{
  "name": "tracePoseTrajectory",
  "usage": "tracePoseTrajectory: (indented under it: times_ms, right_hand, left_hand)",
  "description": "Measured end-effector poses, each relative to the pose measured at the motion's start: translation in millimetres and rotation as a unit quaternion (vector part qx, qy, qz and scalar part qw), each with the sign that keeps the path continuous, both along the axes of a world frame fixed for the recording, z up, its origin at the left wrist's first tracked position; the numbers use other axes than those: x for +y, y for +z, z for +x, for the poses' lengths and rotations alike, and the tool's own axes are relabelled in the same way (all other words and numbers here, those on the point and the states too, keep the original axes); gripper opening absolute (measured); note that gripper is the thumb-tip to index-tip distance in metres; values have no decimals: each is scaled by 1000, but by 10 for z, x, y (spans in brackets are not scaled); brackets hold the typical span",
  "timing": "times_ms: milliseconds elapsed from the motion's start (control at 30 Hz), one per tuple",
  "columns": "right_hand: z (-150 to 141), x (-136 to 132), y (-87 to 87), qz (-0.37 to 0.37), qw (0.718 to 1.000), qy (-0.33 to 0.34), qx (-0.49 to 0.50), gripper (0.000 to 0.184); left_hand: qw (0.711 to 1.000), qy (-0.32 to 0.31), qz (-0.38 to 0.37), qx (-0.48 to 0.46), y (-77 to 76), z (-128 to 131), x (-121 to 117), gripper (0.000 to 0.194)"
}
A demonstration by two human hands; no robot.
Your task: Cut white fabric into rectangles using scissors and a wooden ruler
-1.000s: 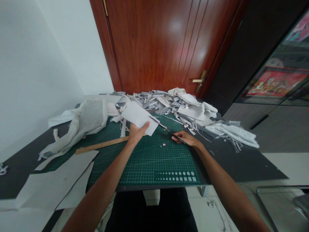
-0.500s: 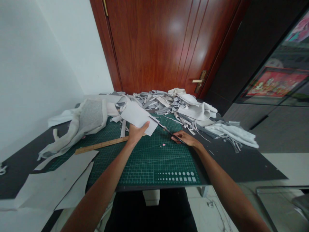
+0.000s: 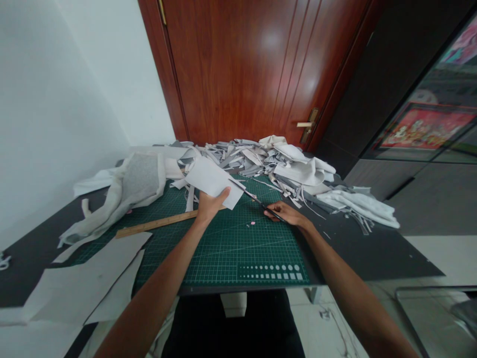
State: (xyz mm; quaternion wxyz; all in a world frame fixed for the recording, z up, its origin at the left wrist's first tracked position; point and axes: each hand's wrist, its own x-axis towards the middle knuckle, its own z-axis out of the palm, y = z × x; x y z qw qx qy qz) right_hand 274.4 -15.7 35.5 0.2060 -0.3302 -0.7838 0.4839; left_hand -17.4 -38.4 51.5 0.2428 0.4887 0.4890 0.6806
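A white rectangular sheet [image 3: 210,178], paper or thin leather-like material, is tilted up above the mat, and my left hand [image 3: 211,205] grips its lower edge with the thumb on top. My right hand [image 3: 285,214] is closed round the handles of a pair of scissors [image 3: 257,200]. Their blades reach up and left onto the sheet's right part, at its upper edge. Under both hands lies a green cutting mat [image 3: 238,248] with a printed grid. A wooden ruler [image 3: 156,224] rests on it, its right end passing behind my left hand.
Grey and white offcuts [image 3: 238,156] are heaped along the back of the dark table [image 3: 380,258], against the wooden door [image 3: 242,74]. Bulky pale fabric [image 3: 137,179] lies at the left. Large flat sheets [image 3: 85,278] overhang the front left edge. More white material [image 3: 361,205] lies right.
Almost nothing differs. The sheet and my left hand have shifted very slightly left; the scissors stay at the same place on the sheet.
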Motion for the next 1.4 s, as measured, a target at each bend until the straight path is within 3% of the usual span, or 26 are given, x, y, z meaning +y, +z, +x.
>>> tracePoseTrajectory:
  times_ms: [1400]
  right_hand:
    - [-24, -22, 14, 30, 1000, -2, -6, 68]
  left_hand:
    - [1000, -4, 1, 13, 64, 32, -65, 40]
